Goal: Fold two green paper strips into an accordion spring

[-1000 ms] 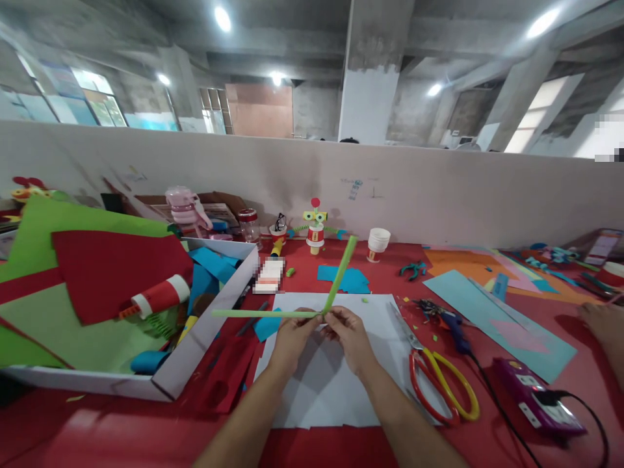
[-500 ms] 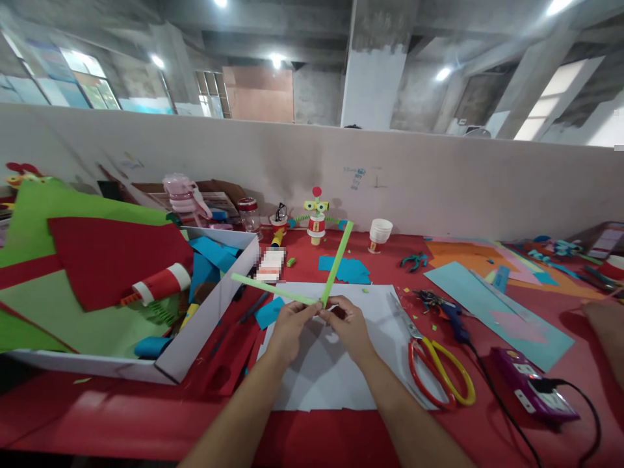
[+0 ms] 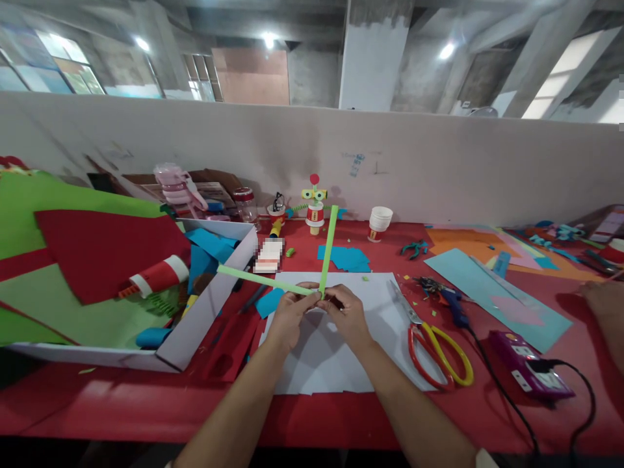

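Two light green paper strips meet at one end between my fingertips, above the white paper [image 3: 331,357]. One green paper strip [image 3: 328,250] stands nearly upright, pointing away from me; the other green strip [image 3: 258,278] reaches out to the left. My left hand [image 3: 292,315] pinches the joined ends from the left. From the right, my right hand [image 3: 347,312] pinches the same corner with thumb and fingers. How the ends overlap is hidden by the fingertips. Beyond them, a paper-cup figure [image 3: 315,213] with springy folded arms stands near the wall.
Scissors [image 3: 433,354] with red and yellow handles lie at the right, beside a glue gun [image 3: 453,307] and a purple power strip [image 3: 529,370]. A white box [image 3: 209,305] of coloured paper stands left. Another person's arm [image 3: 604,312] rests at the right edge.
The upright strip has swung leftward and stands straighter. The left strip's free end has shifted further left. Both hands keep pinching the corner, and the camera view has moved slightly.
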`<state>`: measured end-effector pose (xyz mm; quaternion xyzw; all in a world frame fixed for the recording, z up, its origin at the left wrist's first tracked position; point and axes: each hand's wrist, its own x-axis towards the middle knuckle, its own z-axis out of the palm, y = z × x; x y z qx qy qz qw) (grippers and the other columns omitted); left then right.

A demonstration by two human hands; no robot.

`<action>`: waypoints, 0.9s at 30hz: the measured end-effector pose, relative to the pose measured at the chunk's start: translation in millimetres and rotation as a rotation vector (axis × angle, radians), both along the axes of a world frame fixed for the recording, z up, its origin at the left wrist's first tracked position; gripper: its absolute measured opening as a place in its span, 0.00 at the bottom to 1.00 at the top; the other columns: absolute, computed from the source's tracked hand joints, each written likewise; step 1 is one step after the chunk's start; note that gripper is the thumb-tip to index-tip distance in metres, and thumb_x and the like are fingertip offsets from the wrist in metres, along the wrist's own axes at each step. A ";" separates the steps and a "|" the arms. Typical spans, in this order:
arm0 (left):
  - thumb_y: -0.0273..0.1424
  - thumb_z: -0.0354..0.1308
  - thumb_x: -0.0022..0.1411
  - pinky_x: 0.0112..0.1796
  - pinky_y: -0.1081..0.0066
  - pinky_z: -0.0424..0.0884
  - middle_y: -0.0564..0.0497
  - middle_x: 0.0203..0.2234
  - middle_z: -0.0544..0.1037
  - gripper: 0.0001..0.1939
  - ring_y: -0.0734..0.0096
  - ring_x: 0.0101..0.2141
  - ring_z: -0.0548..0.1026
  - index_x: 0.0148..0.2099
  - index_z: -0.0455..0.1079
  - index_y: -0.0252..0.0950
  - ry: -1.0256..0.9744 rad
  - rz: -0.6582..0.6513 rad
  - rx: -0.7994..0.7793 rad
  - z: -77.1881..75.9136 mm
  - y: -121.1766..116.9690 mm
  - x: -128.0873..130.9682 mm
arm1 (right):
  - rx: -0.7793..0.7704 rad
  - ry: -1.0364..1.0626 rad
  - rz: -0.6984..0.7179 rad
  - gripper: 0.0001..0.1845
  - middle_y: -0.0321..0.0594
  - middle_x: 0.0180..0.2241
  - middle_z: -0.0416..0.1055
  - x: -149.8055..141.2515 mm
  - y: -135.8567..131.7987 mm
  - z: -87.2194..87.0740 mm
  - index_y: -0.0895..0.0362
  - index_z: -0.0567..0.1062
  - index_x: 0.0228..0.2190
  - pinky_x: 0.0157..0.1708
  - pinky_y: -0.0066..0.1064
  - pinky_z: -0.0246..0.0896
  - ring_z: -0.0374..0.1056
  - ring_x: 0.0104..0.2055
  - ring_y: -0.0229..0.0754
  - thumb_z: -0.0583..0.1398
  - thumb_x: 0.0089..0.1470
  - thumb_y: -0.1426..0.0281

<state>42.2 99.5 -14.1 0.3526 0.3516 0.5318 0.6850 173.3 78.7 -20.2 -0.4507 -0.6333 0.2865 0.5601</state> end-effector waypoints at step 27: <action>0.28 0.70 0.41 0.30 0.78 0.67 0.53 0.25 0.76 0.16 0.78 0.26 0.72 0.36 0.75 0.34 -0.093 -0.069 -0.074 -1.8 5.0 -2.0 | 0.020 0.018 -0.025 0.09 0.37 0.32 0.72 -4.0 -1.1 -4.5 0.53 0.75 0.37 0.32 0.29 0.63 0.67 0.32 0.39 0.61 0.51 0.68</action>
